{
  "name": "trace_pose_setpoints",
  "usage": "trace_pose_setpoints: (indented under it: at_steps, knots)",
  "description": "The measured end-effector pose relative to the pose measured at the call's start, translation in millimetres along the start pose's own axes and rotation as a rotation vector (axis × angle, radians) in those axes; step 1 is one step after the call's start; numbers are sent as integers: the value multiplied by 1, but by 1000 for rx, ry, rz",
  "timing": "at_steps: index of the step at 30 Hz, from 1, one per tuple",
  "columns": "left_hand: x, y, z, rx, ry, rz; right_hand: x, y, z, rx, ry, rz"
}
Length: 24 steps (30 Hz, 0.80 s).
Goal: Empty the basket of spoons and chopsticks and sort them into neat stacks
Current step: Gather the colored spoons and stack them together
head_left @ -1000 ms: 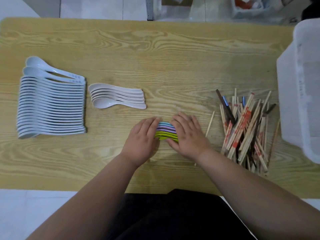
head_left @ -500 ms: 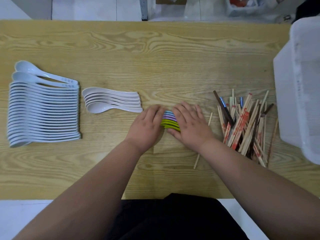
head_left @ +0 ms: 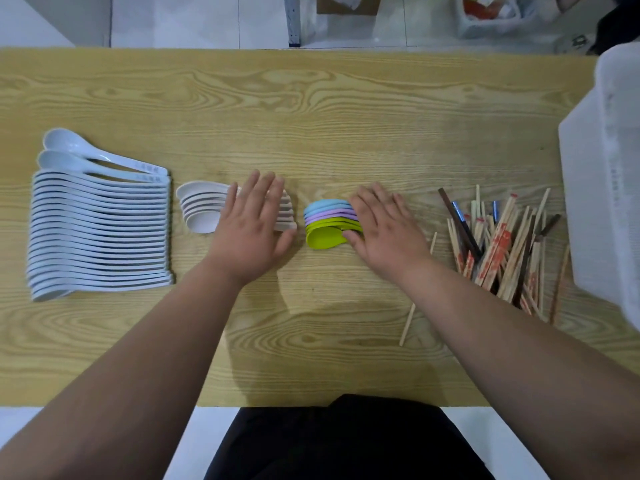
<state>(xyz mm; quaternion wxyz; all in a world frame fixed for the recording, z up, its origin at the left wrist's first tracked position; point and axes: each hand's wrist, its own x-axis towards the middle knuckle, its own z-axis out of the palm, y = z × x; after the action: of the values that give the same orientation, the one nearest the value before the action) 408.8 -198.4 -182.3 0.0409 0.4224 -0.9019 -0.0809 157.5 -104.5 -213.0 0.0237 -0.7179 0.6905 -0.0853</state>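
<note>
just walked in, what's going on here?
A person is sorting cutlery on the wooden table. The left hand is spread over the small stack of white plastic spoons; the right hand rests on the blue, purple and green spoons. A long row of white spoons sits far left; the loose pile of wooden chopsticks lies beside the white plastic basket.

L hand (head_left: pixel 254 220) off coloured spoons (head_left: pixel 327 225), now over small white spoons (head_left: pixel 199 209).

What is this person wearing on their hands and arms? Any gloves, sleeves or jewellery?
Nothing that shows. The left hand and right hand are bare, with no gloves, rings or watch, and no sleeves reach into view. The only clothing in view is a black garment below them.
</note>
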Motion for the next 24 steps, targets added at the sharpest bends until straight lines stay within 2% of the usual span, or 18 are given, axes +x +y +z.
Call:
trace_pose_setpoints:
  at_steps: [4, 8, 11, 16, 19, 24]
  knots:
    - [2, -16, 1, 67, -95, 19, 10, 2, 1, -37, -15, 5]
    - [11, 3, -2, -32, -32, 134, 12, 3, 2, -51, -17, -1]
    - [30, 29, -1, -113, -60, 231, 11, 2, 1, -37, -35, 2]
    - [52, 46, 7, -84, -229, 222, 11, 4, -3, 22, -88, 10]
    - [53, 46, 12, -19, -241, 245, 5, 9, -5, 19, -90, 2]
    - [50, 46, 13, 19, -242, 239, -4, 22, -3, 26, 10, -40]
